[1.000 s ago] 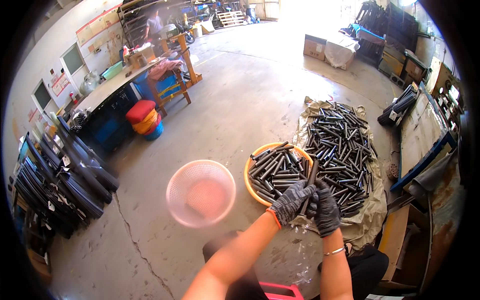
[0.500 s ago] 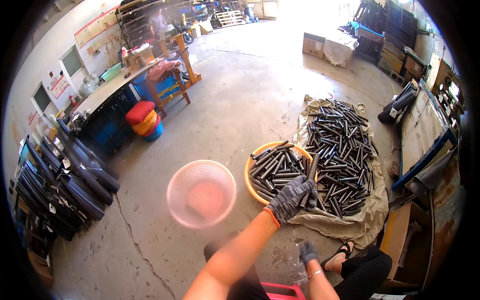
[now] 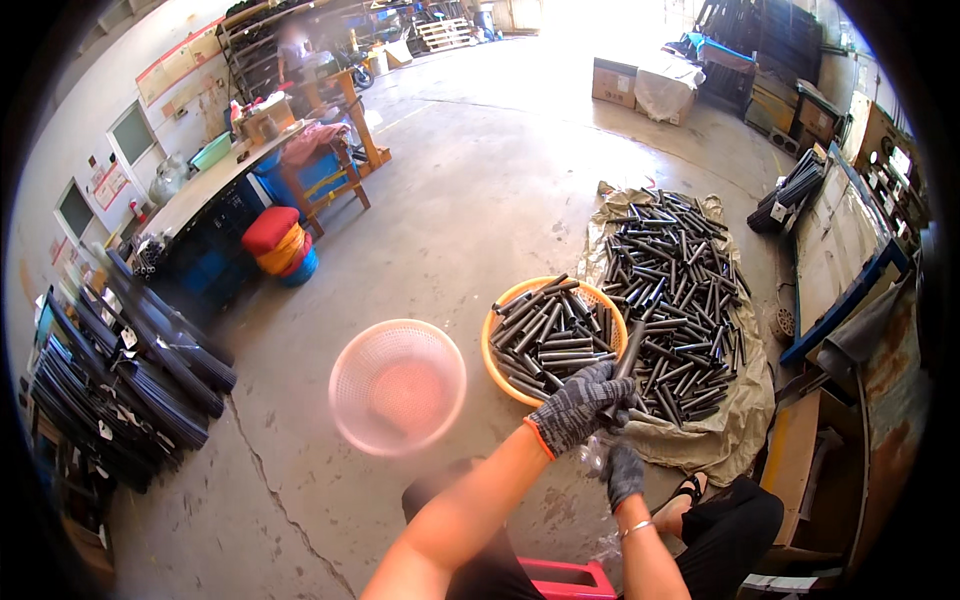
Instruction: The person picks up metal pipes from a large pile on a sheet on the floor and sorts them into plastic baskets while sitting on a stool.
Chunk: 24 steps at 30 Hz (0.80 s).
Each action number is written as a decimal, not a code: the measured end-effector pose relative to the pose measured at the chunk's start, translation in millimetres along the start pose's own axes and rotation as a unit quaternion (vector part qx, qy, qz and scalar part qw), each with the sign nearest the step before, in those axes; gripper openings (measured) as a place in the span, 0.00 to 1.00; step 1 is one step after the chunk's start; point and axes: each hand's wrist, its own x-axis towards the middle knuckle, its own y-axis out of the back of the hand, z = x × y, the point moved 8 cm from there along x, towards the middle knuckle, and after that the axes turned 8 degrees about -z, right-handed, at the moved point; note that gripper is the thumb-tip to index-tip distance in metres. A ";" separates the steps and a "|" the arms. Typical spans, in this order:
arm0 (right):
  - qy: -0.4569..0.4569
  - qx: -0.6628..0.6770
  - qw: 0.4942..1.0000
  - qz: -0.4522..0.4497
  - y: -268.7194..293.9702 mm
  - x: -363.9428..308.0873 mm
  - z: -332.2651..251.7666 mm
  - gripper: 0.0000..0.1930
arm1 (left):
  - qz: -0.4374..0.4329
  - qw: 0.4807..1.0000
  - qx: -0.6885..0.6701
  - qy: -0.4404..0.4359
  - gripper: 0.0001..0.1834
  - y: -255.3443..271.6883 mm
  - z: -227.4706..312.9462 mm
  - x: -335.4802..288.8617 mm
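My left hand (image 3: 578, 408), in a dark grey knit glove with an orange cuff, is closed around a black tube (image 3: 630, 352) that slants up past its fingers. Just below it, my right hand (image 3: 625, 476), also grey-gloved, is closed on crinkled clear plastic (image 3: 593, 456); its fingers are partly hidden. Beyond my left hand stands an orange basket (image 3: 488, 358) filled with similar black tubes (image 3: 548, 335). To its left, a pale pink basket (image 3: 346, 390) sits on the floor with no tubes in it. A large heap of black tubes (image 3: 672, 290) lies on a beige cloth (image 3: 735, 440) at the right.
A red stool (image 3: 565, 578) is beneath me. An open cardboard box (image 3: 795, 470) stands close on the right, near a blue-edged panel (image 3: 845, 315). Bundled long black tubes (image 3: 130, 370) line the left side. A workbench (image 3: 215, 185) and a person (image 3: 293, 55) are farther back.
My right hand has risen toward my left hand, bringing clear plastic up near the tube's lower end. My left hand still grips the tube. The view has shifted slightly.
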 end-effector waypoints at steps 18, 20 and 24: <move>0.086 0.759 0.636 -0.112 104.9 14.4 -145.9 0.15 | 0.080 0.963 0.249 -0.067 0.13 8.2 25.0 -3.5; 0.027 0.463 0.883 -0.070 88.3 22.7 -122.9 0.16 | 0.071 0.984 0.164 -0.012 0.13 21.4 15.7 -9.1; 0.038 -0.084 0.995 -0.048 -53.6 -12.8 7.1 0.16 | 0.028 0.999 -0.023 -0.017 0.09 2.6 25.1 -18.7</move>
